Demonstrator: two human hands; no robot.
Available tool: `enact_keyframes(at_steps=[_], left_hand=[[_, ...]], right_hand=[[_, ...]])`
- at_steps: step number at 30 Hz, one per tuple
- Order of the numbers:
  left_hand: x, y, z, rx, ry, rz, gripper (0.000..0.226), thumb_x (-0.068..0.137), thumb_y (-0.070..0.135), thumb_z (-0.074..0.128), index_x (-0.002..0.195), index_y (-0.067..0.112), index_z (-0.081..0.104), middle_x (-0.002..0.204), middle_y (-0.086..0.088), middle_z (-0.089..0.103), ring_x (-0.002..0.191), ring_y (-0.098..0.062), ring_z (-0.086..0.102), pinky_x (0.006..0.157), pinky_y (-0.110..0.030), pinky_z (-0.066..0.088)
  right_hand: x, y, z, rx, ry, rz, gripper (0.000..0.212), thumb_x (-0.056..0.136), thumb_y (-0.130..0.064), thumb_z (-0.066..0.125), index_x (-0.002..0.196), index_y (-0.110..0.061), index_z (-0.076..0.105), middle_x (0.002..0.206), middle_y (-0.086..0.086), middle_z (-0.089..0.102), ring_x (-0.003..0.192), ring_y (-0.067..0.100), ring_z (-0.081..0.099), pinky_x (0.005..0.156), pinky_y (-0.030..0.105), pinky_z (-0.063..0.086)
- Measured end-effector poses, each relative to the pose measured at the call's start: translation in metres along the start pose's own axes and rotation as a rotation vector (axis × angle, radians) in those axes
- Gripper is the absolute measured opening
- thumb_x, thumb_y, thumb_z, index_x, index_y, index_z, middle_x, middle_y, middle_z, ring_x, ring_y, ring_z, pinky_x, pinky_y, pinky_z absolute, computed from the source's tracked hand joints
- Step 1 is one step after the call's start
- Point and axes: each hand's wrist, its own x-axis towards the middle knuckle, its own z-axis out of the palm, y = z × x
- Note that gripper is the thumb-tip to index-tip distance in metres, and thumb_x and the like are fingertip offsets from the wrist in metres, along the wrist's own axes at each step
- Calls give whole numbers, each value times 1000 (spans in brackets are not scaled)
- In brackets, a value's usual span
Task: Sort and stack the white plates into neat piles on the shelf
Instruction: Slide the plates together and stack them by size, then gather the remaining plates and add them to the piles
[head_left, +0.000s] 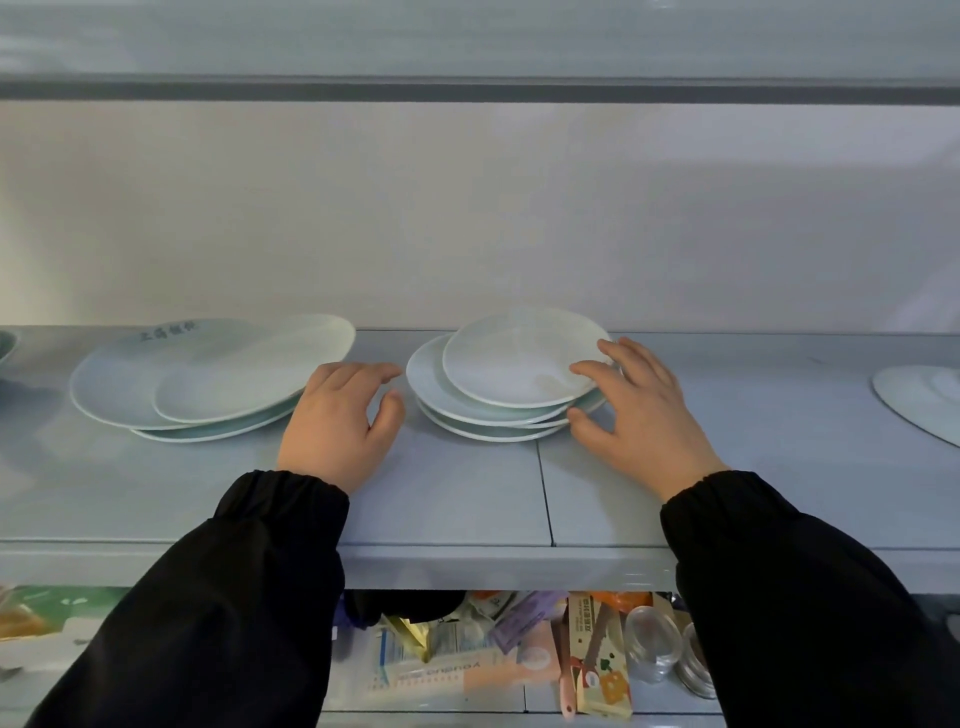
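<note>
Two untidy piles of white plates rest on a pale grey shelf (467, 499). The left pile (208, 379) has a big plate with dark lettering and a smaller plate lying askew on top. The middle pile (498, 379) holds several plates, its top plate shifted to the right. My left hand (343, 421) hovers between the two piles, fingers spread, holding nothing. My right hand (639, 410) touches the right side of the middle pile, fingertips on the top plate's rim and thumb against the lower plates' edges.
Another white plate (919, 405) lies at the shelf's far right, cut off by the frame. A dish edge (6, 345) shows at the far left. Below, a lower shelf holds packets, a carton (600, 654) and glass jars (649, 644). Another shelf (467, 91) runs overhead.
</note>
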Motion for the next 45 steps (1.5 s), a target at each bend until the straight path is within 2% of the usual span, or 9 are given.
enact_keyframes(at_steps=[4,8,14,18,23,29,36,39,45], left_hand=[[2,8,2,45,19,42,45,91,35,40,120,13,66,113,-2,67,113,-26,50,97,-31,39],[4,31,10,66,-5,126,45,92,35,42,124,13,64,118,-3,65,115,-25,48,99,-29,36],[6,91,36,33,-17,288,42,91,30,47,124,10,64,118,-5,65,117,-29,52,104,-34,37],[6,131,57,18,-41,357,40,91,29,50,122,9,64,115,-6,66,116,-30,53,104,-35,38],[8,180,84,3,-84,414,39,91,28,51,122,8,64,115,-6,66,115,-30,53,101,-41,42],[8,233,114,9,-128,447,41,93,31,48,125,9,62,116,-5,65,114,-29,54,102,-39,41],[8,283,139,17,-192,408,45,94,35,44,127,11,62,118,-4,64,117,-26,52,98,-38,43],[7,302,150,5,-198,396,46,94,36,43,128,12,61,118,-4,65,117,-26,52,99,-38,43],[5,342,172,-9,-207,411,48,94,37,41,131,13,59,122,-3,63,121,-23,50,103,-30,36]], right_hand=[[-1,2,-7,33,-59,47,70,82,-63,37,145,-32,44,161,4,26,152,27,11,120,48,17],[-4,11,-15,43,-96,87,71,86,-62,40,152,-38,29,166,1,13,153,21,-1,123,45,7],[-14,41,-34,28,-130,165,80,79,-67,34,154,-40,25,166,-2,9,153,19,-3,123,45,6],[-24,74,-48,6,-99,219,73,86,-58,47,153,-39,26,165,-1,16,153,20,2,122,44,11],[-37,117,-70,-14,-50,293,74,83,-59,45,152,-38,28,164,1,22,152,21,8,121,45,16],[-56,169,-99,-17,-18,328,71,87,-55,49,152,-36,30,163,2,23,152,21,8,121,46,14],[-69,221,-127,-5,52,330,78,78,-63,38,151,-33,35,161,6,28,152,25,11,120,49,17],[-73,239,-135,-2,85,323,76,80,-61,41,150,-31,37,160,7,30,152,26,13,119,50,18],[-82,273,-150,-16,139,309,73,80,-61,42,147,-31,42,157,8,35,150,28,18,118,53,18]])
